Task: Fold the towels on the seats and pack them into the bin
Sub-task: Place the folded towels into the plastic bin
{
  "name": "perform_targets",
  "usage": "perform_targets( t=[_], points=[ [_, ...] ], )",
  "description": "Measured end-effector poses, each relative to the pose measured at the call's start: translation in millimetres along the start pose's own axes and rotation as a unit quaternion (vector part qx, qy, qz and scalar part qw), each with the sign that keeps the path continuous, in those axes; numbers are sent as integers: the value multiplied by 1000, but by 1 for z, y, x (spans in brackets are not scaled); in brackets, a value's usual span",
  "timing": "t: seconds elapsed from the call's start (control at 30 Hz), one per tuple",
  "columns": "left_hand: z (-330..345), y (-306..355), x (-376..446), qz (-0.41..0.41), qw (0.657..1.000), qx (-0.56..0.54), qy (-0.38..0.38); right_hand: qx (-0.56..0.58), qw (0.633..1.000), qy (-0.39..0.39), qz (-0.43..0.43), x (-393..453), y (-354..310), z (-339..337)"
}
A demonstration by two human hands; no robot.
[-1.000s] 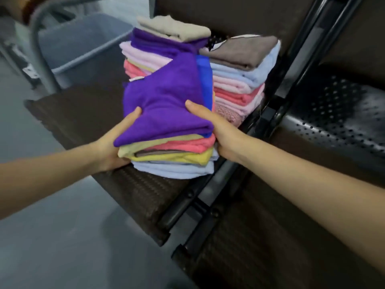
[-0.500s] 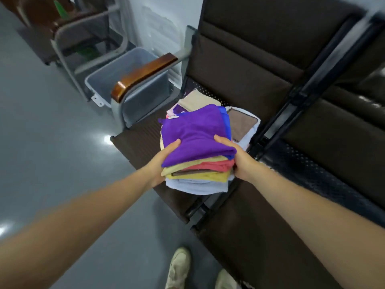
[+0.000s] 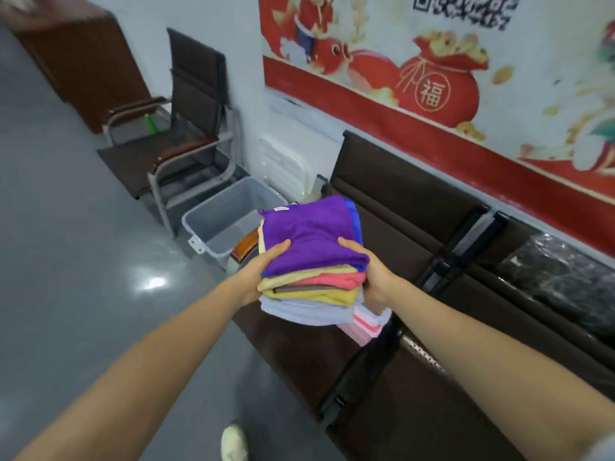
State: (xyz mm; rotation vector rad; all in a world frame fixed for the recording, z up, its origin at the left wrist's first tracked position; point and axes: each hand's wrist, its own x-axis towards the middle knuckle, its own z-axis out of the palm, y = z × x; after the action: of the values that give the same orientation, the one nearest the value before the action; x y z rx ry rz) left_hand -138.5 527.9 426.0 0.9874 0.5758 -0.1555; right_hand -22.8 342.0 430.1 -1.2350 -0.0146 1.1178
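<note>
Dark seats (image 3: 399, 207); hands (image 3: 319, 274) grip plush towels (image 3: 309, 241).

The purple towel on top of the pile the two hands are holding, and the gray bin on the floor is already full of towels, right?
Not quite. The head view shows the gray bin empty inside, with no towels in it. The rest is right: the purple towel tops the pile, held by the left hand and right hand, and the bin stands on the floor.

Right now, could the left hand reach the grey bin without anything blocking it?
Probably yes. The left hand grips the stack of towels together with the right hand, and the open-topped bin sits just beyond, with only the wooden armrest between.
</note>
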Motion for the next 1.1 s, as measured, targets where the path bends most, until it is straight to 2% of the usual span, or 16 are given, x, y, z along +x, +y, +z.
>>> perform_targets(
  t=[0.13,0.3,0.4,0.57,0.73,1.0,1.1],
  points=[
    [-57,59,-12,27,999,22,0,7,1000,-7,-26,38,-17,70],
    [-149,97,-34,2,1000,24,11,52,998,-8,19,85,5,162],
    [-200,118,-31,-22,999,31,24,62,998,8,24,115,19,201],
    [-270,142,-10,-37,998,33,24,53,998,-23,23,172,22,244],
    [-343,185,43,-46,998,31,36,35,999,-6,21,257,5,287],
    [-438,313,124,-46,996,51,56,19,999,-27,3,398,-68,361],
    [-464,358,154,-55,996,59,46,26,1000,-2,7,445,-93,381]
  ],
)
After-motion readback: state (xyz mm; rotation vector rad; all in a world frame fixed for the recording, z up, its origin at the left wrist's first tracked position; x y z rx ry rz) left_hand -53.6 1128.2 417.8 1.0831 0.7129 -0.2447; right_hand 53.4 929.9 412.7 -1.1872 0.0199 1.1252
